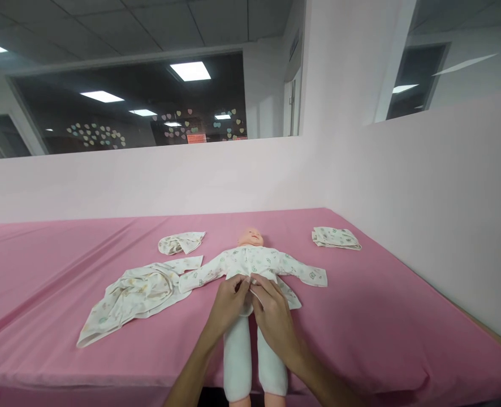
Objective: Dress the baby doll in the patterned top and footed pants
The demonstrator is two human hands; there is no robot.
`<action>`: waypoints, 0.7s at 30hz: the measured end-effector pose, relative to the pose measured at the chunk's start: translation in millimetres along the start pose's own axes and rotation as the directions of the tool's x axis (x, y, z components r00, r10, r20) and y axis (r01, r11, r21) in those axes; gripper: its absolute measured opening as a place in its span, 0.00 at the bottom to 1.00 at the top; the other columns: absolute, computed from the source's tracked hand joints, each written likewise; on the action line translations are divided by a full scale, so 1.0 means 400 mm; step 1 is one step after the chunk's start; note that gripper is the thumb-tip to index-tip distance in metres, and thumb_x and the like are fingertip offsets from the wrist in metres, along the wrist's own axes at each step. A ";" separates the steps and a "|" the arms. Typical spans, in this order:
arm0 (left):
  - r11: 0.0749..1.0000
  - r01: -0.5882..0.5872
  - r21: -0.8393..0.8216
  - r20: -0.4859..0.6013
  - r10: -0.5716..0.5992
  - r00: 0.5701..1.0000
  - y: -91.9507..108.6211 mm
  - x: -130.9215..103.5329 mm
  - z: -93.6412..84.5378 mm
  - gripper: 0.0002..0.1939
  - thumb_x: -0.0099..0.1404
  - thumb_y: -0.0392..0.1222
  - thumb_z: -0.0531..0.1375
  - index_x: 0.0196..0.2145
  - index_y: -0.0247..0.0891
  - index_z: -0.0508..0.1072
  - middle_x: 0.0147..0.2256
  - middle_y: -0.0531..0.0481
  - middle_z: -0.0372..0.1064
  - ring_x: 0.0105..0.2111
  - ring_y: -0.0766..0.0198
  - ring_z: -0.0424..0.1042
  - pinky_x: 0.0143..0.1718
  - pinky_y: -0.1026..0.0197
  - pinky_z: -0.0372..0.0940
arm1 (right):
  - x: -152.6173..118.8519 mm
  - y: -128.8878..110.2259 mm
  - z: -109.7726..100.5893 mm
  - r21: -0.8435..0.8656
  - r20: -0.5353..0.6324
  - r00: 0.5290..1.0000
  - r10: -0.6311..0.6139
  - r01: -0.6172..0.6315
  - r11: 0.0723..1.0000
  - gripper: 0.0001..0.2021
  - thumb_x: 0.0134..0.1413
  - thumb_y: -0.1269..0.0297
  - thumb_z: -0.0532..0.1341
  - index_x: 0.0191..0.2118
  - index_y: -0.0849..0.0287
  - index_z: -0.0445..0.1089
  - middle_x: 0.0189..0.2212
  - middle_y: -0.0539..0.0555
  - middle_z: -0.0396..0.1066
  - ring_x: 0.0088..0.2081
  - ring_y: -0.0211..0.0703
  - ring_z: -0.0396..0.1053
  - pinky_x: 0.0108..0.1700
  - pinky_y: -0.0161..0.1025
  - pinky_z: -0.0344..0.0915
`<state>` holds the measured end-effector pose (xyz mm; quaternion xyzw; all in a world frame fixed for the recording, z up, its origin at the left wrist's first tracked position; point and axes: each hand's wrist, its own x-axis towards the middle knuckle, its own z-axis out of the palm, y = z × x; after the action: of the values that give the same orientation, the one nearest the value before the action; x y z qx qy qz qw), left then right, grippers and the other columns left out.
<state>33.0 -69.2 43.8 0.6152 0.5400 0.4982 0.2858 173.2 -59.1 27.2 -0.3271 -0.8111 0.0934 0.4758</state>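
A baby doll lies on its back, head away from me, in a white printed long-sleeved top and white pants. Its sleeves stretch out to both sides. Over the doll's belly, my left hand and my right hand meet with fingertips pinched together at the front of the top. They seem to grip the top's cloth near the middle; the exact bit between the fingers is too small to make out. One flap of the top spreads out to the right of my right hand.
A crumpled printed garment lies to the left, touching the doll's sleeve. Behind it is a small bundled printed cloth. A folded printed cloth rests at the back right. Pink sheet covers the surface, with white walls behind and right.
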 end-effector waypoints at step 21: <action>0.998 0.041 -0.038 -0.011 -0.041 0.999 -0.014 0.014 -0.010 0.20 0.67 0.56 0.53 0.26 0.37 0.66 0.25 0.53 0.64 0.27 0.66 0.62 0.30 0.63 0.59 | 0.001 -0.004 0.013 0.083 -0.052 0.988 0.146 -0.141 0.986 0.12 0.64 0.70 0.52 0.44 0.56 0.73 0.47 0.55 0.74 0.50 0.48 0.69 0.53 0.51 0.67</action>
<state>26.5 -63.3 41.8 0.5955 0.5446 0.5061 0.3043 168.1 -59.4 25.4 -0.3679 -0.7671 0.1501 0.5036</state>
